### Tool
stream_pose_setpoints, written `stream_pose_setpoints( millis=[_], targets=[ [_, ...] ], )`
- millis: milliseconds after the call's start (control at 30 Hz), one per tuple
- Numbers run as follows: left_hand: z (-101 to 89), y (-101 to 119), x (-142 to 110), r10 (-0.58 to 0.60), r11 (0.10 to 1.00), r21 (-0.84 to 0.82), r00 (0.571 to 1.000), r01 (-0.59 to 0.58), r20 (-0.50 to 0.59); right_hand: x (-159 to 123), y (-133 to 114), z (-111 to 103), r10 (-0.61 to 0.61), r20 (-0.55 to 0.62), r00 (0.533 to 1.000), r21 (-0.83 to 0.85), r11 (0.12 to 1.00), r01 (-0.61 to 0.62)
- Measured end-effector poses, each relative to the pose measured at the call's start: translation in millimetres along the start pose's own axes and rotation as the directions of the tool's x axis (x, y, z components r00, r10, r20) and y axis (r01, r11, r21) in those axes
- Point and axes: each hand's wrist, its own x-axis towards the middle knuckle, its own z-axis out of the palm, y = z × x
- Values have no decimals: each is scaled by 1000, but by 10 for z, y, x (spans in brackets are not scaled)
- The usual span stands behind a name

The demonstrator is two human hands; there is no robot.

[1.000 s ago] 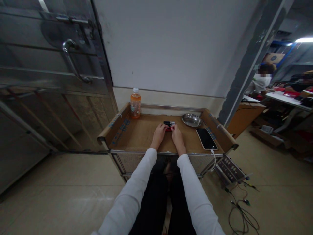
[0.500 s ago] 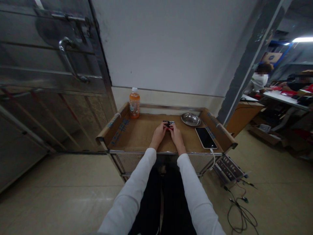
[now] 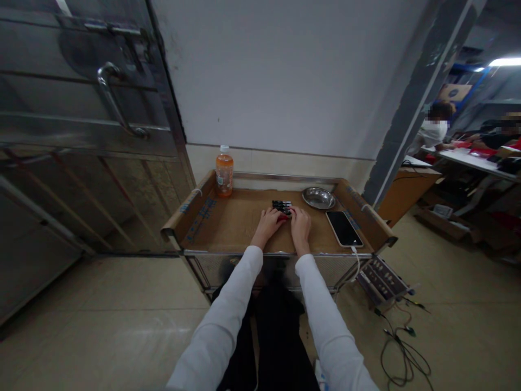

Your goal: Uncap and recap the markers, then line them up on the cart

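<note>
Several small black sticks (image 3: 281, 205) with silvery ends lie side by side in a row on the cardboard-lined cart top (image 3: 240, 217); their exact kind is too small to make out. My left hand (image 3: 268, 222) is at the row's left and near side, its fingers closed on the sticks. From the right, the bent fingers of my right hand (image 3: 300, 222) press against the right ends. A small dark red patch (image 3: 284, 216) shows by my left fingertips, its nature unclear. Fingers hide the nearer part of the row.
An orange drink bottle (image 3: 224, 172) stands at the back left. At the right are a shallow metal dish (image 3: 318, 198) and a phone (image 3: 344, 228) with a white cable. Raised cardboard sides edge the cart. Cables (image 3: 402, 347) lie on the floor; people sit at a far table.
My hands have moved apart, the right one shifting right and the left slightly lower. More of the black row shows between them.
</note>
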Motion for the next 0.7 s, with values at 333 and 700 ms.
stream_pose_setpoints(
  millis=[333, 700],
  targets=[
    [-62, 27, -21, -135, 991, -19, 980, 134, -144, -14, -34, -51, 146, -54, 988, -62, 987, -149],
    [-60, 1, -27, -138, 990, -60, 968, 128, -209, 17, -67, -49, -88, 33, 996, 143, 986, 82]
  ],
)
